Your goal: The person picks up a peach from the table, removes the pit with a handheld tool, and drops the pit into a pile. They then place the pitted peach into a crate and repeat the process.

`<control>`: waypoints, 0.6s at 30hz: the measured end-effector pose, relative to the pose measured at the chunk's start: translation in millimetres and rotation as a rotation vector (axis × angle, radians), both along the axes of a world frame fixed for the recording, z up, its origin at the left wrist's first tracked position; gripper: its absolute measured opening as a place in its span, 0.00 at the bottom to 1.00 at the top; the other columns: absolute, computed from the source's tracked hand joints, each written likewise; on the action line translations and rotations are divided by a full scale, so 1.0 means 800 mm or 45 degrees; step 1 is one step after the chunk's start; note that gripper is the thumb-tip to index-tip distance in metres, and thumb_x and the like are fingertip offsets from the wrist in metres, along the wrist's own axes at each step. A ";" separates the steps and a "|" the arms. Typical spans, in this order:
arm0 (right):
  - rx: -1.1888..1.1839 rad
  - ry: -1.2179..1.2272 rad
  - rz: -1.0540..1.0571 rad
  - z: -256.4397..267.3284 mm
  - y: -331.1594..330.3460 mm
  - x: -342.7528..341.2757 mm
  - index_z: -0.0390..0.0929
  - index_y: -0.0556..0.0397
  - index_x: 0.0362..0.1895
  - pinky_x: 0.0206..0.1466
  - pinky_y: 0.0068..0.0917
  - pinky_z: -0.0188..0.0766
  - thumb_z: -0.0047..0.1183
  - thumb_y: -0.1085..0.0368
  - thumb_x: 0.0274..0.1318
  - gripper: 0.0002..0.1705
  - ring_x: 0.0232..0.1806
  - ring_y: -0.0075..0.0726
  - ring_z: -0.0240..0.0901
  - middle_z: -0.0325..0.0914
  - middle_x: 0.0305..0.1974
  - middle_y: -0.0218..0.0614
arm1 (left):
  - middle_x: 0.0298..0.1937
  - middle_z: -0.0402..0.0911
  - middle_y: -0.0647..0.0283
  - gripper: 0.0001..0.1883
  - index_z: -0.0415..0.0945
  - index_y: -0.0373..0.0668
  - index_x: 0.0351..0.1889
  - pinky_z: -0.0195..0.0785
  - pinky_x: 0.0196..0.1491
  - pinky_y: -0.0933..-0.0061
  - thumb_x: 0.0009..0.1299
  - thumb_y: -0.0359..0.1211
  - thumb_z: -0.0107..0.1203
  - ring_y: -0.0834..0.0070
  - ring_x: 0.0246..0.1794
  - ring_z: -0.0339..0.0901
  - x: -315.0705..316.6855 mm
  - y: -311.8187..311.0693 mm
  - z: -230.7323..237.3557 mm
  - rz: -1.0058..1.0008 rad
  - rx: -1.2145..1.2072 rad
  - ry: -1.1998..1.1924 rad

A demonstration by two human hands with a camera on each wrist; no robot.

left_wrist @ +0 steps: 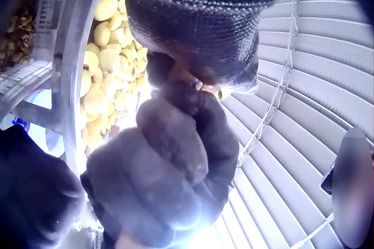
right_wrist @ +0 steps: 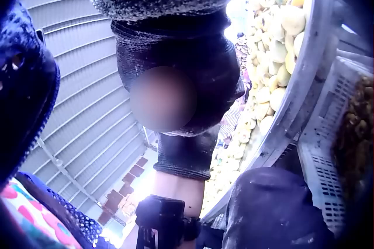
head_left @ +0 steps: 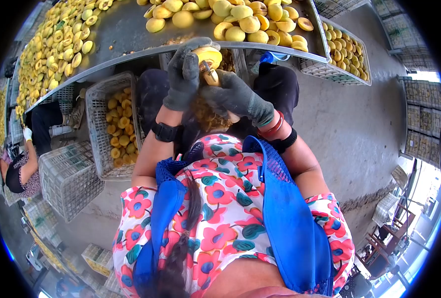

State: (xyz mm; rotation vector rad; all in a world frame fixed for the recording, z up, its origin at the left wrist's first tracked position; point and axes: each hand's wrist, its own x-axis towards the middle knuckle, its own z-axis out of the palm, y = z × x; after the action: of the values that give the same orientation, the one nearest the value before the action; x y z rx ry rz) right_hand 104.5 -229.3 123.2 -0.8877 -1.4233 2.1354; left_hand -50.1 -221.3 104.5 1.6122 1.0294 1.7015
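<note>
In the head view my gloved left hand (head_left: 183, 77) grips a cut yellow peach (head_left: 208, 53) just below the metal table's front edge. My right hand (head_left: 235, 97), also in a dark grey glove, holds a small pitting tool (head_left: 210, 75) with a pale wooden handle. Its metal tip meets the cut face of the peach, and the handle's butt shows below the right palm. From the left wrist, the gloved right fingers (left_wrist: 152, 173) appear curled close under the left glove (left_wrist: 193, 33). In the right wrist view the right glove (right_wrist: 181, 50) covers the tool and the fruit.
Yellow peaches and halves (head_left: 250, 22) heap on the metal table (head_left: 123, 30). A crate of halves (head_left: 95, 116) stands left of my legs, and another crate (head_left: 337, 73) sits beyond the table's right corner. Scraps fill a bin below my hands. Another person (head_left: 24, 169) works at the left.
</note>
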 end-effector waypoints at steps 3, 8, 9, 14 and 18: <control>-0.001 -0.027 -0.014 0.001 0.000 0.001 0.69 0.55 0.44 0.19 0.19 0.61 0.52 0.69 0.59 0.10 0.18 0.18 0.64 0.69 0.22 0.25 | 0.44 0.81 0.55 0.19 0.75 0.35 0.46 0.74 0.47 0.70 0.75 0.41 0.39 0.69 0.44 0.79 -0.003 0.002 0.006 -0.085 -0.119 0.022; 0.219 -0.109 -0.031 -0.013 -0.008 -0.003 0.71 0.59 0.44 0.21 0.20 0.63 0.52 0.65 0.59 0.13 0.19 0.16 0.65 0.71 0.23 0.24 | 0.39 0.82 0.55 0.21 0.75 0.34 0.41 0.75 0.45 0.70 0.77 0.40 0.33 0.69 0.40 0.81 -0.002 0.002 0.001 -0.067 -0.231 -0.071; 0.202 -0.108 -0.015 -0.011 -0.008 -0.002 0.72 0.59 0.43 0.21 0.20 0.63 0.52 0.65 0.59 0.12 0.18 0.17 0.65 0.72 0.23 0.25 | 0.38 0.83 0.55 0.22 0.75 0.34 0.41 0.74 0.45 0.70 0.77 0.41 0.33 0.69 0.40 0.81 -0.004 0.004 0.001 -0.066 -0.154 0.022; 0.195 -0.214 0.063 -0.016 -0.005 0.001 0.73 0.60 0.38 0.20 0.21 0.63 0.52 0.65 0.57 0.10 0.18 0.18 0.66 0.72 0.21 0.29 | 0.35 0.83 0.56 0.25 0.78 0.34 0.38 0.74 0.45 0.70 0.77 0.44 0.33 0.70 0.38 0.81 -0.008 0.009 0.010 -0.236 -0.154 0.049; 0.314 -0.324 0.025 -0.015 -0.008 0.002 0.74 0.60 0.37 0.24 0.26 0.67 0.53 0.66 0.55 0.10 0.20 0.23 0.69 0.73 0.21 0.33 | 0.35 0.83 0.56 0.28 0.79 0.34 0.36 0.74 0.45 0.71 0.77 0.46 0.33 0.70 0.38 0.81 -0.007 0.015 0.006 -0.211 0.042 0.255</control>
State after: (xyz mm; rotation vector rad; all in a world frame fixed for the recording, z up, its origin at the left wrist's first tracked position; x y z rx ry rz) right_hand 105.9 -235.3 111.1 -1.0793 -1.7812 1.8567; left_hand -55.6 -209.1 109.6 1.8641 0.9356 1.4782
